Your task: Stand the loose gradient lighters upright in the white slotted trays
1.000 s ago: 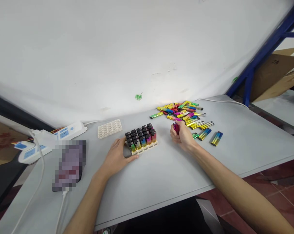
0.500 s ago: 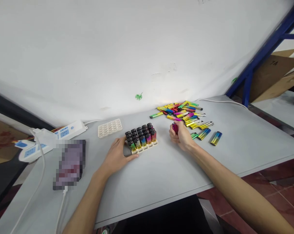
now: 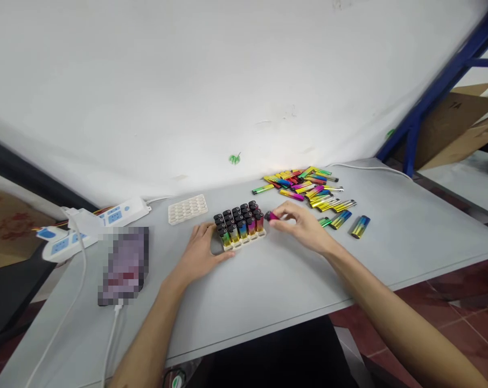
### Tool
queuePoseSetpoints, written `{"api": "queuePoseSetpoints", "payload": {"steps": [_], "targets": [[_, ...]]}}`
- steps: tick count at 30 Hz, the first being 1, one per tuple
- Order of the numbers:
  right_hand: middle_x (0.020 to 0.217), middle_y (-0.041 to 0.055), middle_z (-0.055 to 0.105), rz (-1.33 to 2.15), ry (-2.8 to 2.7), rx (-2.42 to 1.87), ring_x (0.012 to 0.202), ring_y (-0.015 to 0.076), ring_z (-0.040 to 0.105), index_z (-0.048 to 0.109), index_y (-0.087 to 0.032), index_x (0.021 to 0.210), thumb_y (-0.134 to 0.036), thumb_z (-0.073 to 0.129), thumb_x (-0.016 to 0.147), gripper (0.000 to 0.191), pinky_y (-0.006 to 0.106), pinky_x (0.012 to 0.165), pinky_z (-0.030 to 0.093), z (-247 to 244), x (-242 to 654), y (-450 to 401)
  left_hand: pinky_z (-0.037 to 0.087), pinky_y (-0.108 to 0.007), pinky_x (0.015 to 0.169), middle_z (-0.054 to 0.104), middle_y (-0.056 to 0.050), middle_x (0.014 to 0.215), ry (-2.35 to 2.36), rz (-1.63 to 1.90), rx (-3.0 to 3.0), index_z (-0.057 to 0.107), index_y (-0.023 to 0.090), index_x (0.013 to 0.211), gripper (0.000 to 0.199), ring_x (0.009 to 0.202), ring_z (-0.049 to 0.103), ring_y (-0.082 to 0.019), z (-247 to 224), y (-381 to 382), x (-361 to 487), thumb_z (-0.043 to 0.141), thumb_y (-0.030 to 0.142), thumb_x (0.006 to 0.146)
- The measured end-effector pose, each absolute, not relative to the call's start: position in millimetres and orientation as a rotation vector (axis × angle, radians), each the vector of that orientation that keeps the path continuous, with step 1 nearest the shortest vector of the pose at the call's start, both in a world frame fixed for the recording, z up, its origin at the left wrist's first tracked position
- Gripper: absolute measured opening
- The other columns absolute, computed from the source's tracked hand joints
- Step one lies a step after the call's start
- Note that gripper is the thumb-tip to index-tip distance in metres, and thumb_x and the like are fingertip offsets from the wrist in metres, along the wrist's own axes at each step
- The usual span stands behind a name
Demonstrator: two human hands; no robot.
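Note:
A cream holder tray (image 3: pixel 246 241) carries several lighters (image 3: pixel 243 228) standing upright in rows, with black tops and shiny coloured bodies. My left hand (image 3: pixel 199 252) is curved around the tray's left end, its thumb along the front edge and its fingers at the back corner. Just off the tray's right end, my right hand (image 3: pixel 302 225) pinches a magenta lighter (image 3: pixel 273 215) between thumb and fingers. That lighter is tilted, its dark top toward the tray, and the fingers cover most of its body.
Loose shiny lighters (image 3: pixel 296 184) lie heaped near the wall, and a blue-gold lighter (image 3: pixel 360 227) lies apart at right. A second cream tray (image 3: pixel 187 208) rests behind my left hand. At left are a power strip (image 3: pixel 123 214), cables and a blurred-out phone-like object (image 3: pixel 126 261).
My right hand has moved left from beside the loose lighters to the tray's right end, bringing the magenta lighter. My left hand stays at the tray. The view has shifted slightly.

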State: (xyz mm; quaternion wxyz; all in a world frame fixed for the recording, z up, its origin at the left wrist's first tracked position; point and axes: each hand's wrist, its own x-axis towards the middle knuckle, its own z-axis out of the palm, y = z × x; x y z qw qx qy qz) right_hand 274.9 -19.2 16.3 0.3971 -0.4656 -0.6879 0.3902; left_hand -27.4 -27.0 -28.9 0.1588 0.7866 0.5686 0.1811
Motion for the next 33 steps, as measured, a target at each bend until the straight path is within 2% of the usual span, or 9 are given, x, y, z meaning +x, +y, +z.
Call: {"api": "queuePoseSetpoints", "payload": {"steps": [6,9,13,18,24,27,33], "targets": [[0.087,0.0013,0.067,1.072,-1.885,-1.068,0.072,0.0143,0.059,0.071,-0.021,0.092,-0.042,0.074,0.085,0.022,0.030,0.070,0.047,34.7,248.9,-44.4,0.045,-0.047,0.099,0.057,-0.009,0.121,1.611,0.536,2.254,0.055,0.021,0.121,0.067,0.118,0.048,-0.033,-28.6,-24.8,-27.3,0.076,0.064,0.073],[0.087,0.0011,0.069,0.897,-1.957,-1.050,0.073,0.0134,0.061,0.072,-0.020,0.100,-0.032,0.076,0.085,0.020,0.028,0.071,0.049,30.0,221.8,-45.5,0.045,-0.046,0.098,0.057,-0.008,0.119,1.577,0.545,2.245,0.056,0.021,0.118,0.066,0.116,0.048,-0.033,-26.9,-25.5,-27.2,0.078,0.061,0.071],[0.096,0.0022,0.071,0.718,-2.126,-1.162,0.073,0.0129,0.063,0.073,-0.020,0.103,-0.022,0.074,0.087,0.016,0.027,0.070,0.048,19.9,192.4,-43.0,0.045,-0.046,0.097,0.056,-0.007,0.116,1.542,0.562,2.230,0.057,0.021,0.116,0.060,0.112,0.047,-0.031,-25.2,-27.0,-26.8,0.077,0.058,0.073],[0.106,0.0033,0.072,0.505,-2.305,-1.327,0.082,0.0170,0.068,0.073,-0.022,0.108,-0.031,0.066,0.094,0.018,0.029,0.067,0.044,22.8,175.8,-45.6,0.046,-0.044,0.091,0.055,-0.007,0.110,1.533,0.586,2.263,0.056,0.022,0.116,0.046,0.106,0.048,-0.029,-25.7,-27.8,-27.4,0.068,0.052,0.083],[0.108,0.0009,0.073,0.454,-2.360,-1.392,0.088,0.0184,0.069,0.073,-0.024,0.107,-0.035,0.062,0.096,0.019,0.029,0.065,0.040,28.7,171.3,-44.4,0.046,-0.044,0.090,0.054,-0.006,0.108,1.521,0.583,2.294,0.056,0.022,0.117,0.045,0.106,0.047,-0.029,-27.0,-27.3,-29.0,0.066,0.052,0.084],[0.103,0.0015,0.074,0.407,-2.406,-1.442,0.087,0.0189,0.069,0.073,-0.023,0.100,-0.035,0.060,0.097,0.018,0.028,0.062,0.038,28.0,170.2,-43.2,0.046,-0.045,0.091,0.056,-0.007,0.108,1.531,0.597,2.289,0.057,0.022,0.118,0.050,0.106,0.048,-0.030,-28.4,-26.3,-28.6,0.068,0.055,0.082],[0.092,0.0048,0.075,0.279,-2.420,-1.597,0.080,0.0208,0.069,0.073,-0.022,0.087,-0.051,0.049,0.100,0.040,0.029,0.058,0.037,30.1,182.6,-51.3,0.045,-0.047,0.097,0.059,-0.007,0.114,1.545,0.628,2.243,0.059,0.023,0.120,0.054,0.113,0.050,-0.032,-29.2,-24.5,-28.5,0.070,0.057,0.079]]}}
